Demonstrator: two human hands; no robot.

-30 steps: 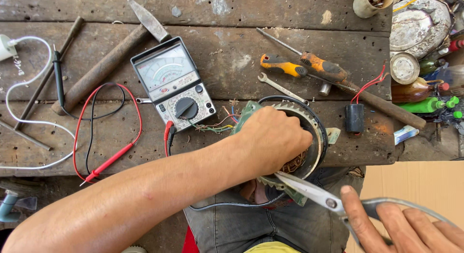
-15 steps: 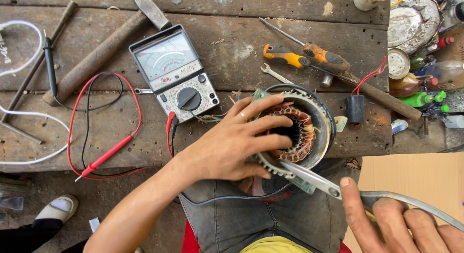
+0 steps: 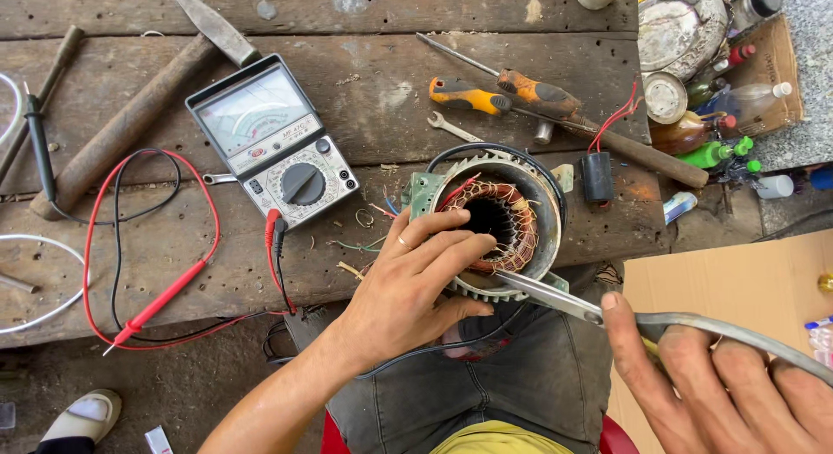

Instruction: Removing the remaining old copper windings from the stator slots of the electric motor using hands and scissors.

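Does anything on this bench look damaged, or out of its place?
Small wire scraps lie loose on the wooden bench beside the motor stator, which overhangs the bench edge, steadied by the left hand.

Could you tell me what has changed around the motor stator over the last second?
The left hand slid off the top of the stator to its near side, uncovering the copper windings. The right hand still holds the scissors at its rim; the multimeter stayed put.
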